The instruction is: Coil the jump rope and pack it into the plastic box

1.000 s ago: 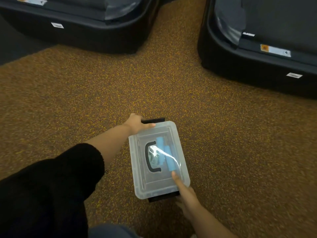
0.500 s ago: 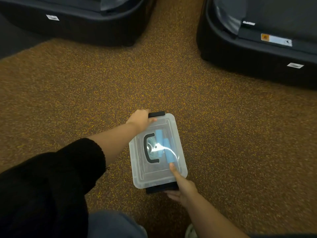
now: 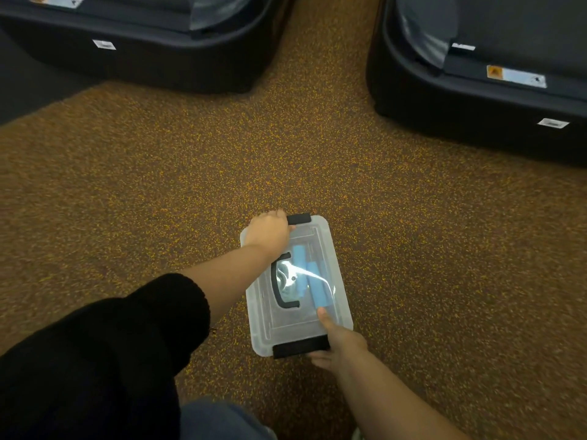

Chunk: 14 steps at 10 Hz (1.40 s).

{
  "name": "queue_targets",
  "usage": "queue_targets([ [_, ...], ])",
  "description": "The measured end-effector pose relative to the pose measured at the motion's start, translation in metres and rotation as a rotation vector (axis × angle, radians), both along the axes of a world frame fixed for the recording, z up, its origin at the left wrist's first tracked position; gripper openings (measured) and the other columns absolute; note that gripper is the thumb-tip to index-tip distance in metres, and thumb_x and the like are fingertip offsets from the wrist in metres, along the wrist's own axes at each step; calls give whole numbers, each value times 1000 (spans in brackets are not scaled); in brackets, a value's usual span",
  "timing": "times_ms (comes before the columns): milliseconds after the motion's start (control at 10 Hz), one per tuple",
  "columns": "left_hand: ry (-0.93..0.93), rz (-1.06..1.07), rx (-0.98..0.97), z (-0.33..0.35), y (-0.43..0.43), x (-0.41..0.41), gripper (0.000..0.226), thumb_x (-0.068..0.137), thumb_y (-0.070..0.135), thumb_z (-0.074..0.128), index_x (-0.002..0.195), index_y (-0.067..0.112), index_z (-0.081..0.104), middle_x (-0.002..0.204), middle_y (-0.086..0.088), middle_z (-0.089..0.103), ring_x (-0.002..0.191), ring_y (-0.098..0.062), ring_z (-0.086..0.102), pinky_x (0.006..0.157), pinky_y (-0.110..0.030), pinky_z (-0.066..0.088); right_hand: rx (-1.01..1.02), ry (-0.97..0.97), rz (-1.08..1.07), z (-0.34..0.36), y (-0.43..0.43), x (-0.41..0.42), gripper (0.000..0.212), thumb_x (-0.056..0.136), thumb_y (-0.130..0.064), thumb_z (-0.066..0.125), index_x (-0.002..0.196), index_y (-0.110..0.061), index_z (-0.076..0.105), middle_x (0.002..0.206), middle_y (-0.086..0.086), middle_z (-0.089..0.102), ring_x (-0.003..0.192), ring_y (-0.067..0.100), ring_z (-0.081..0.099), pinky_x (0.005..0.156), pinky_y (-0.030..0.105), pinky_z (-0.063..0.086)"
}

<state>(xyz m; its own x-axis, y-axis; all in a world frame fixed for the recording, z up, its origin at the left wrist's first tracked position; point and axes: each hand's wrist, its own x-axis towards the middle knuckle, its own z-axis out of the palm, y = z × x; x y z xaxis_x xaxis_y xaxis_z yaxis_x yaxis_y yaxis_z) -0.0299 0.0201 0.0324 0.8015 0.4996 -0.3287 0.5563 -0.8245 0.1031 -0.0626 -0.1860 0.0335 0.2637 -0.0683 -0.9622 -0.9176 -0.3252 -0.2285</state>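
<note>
Speckled brown carpet floor (image 3: 413,249), dark machine bases at 11 (image 3: 143,52) and 1 o'clock (image 3: 492,100). The lidded clear plastic box (image 3: 324,246) lies at centre, blue jump rope handles (image 3: 313,284) inside. Left hand (image 3: 268,231) fingers curl onto its 12 o'clock latch (image 3: 298,218); right hand (image 3: 338,344) grips the 6 o'clock end.

We see a dim scene, lit from overhead. A bright white glare streaks across the clear lid (image 3: 297,281), hiding part of what lies under it. The carpet (image 3: 397,217) darkens toward the corners, and the edges bow with wide-angle distortion. The frame is slightly soft; the black sleeve (image 3: 104,360) loses all detail.
</note>
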Motion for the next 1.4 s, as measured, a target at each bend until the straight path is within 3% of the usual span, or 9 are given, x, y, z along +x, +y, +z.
queue_targets([
  [100, -38, 18, -24, 3, 5, 4, 40, 99, 35, 36, 117, 2, 50, 119, -17, 59, 109, -34, 56, 88, -40, 42, -112, -107, -14, 10, 0, 3, 75, 63, -43, 81, 114, 4, 52, 102, 22, 62, 78, 39, 65, 85, 49, 55],
  [200, -121, 259, -113, 10, 18, 5, 43, 97, 39, 39, 113, 2, 52, 113, -18, 61, 104, -36, 60, 84, -41, 49, -305, -353, 152, 29, 10, 39, 77, 62, -59, 76, 105, 3, 60, 108, 19, 63, 97, 38, 64, 81, 39, 53],
  [300, -216, 546, -232, 12, 29, 0, 46, 96, 41, 43, 115, -1, 51, 115, -21, 61, 105, -39, 60, 83, -43, 50, -277, -523, 342, 41, 32, 96, 69, 66, -59, 72, 103, -1, 61, 107, 16, 66, 96, 36, 65, 83, 43, 56],
  [500, -367, 826, -321, 16, 34, -1, 49, 95, 39, 46, 120, -4, 49, 124, -25, 56, 114, -42, 55, 92, -46, 44, -193, -808, 617, 54, 74, 175, 52, 75, -46, 70, 109, -8, 64, 110, 12, 68, 97, 28, 65, 77, 33, 50],
  [800, -349, 840, -350, 4, 34, 3, 47, 94, 37, 50, 119, -3, 50, 123, -25, 57, 113, -42, 56, 93, -48, 47, -192, -836, 780, 34, 85, 206, 29, 82, -20, 66, 109, -10, 67, 113, 15, 68, 105, 31, 63, 87, 36, 52],
  [1000, -323, 722, -376, -6, 32, -1, 45, 94, 33, 50, 120, -4, 46, 124, -25, 55, 114, -42, 54, 89, -46, 45, -221, -819, 765, 18, 83, 208, 33, 82, -23, 68, 114, -12, 67, 113, 14, 68, 105, 30, 63, 90, 36, 52],
  [1200, -270, 738, -458, -6, 32, 1, 46, 96, 34, 46, 124, -1, 38, 127, -27, 53, 115, -43, 53, 90, -46, 44, -226, -777, 769, 11, 89, 217, 34, 81, -23, 70, 114, -12, 67, 113, 15, 68, 104, 30, 64, 88, 35, 53],
  [1400, 27, 788, -360, 5, 31, 17, 82, 91, 60, 35, 147, 3, 19, 148, -27, 27, 135, -43, 31, 109, -49, 29, -272, -715, 951, 24, 98, 222, 53, 90, -36, 55, 131, -3, 49, 132, 17, 55, 121, 32, 53, 94, 33, 46],
])
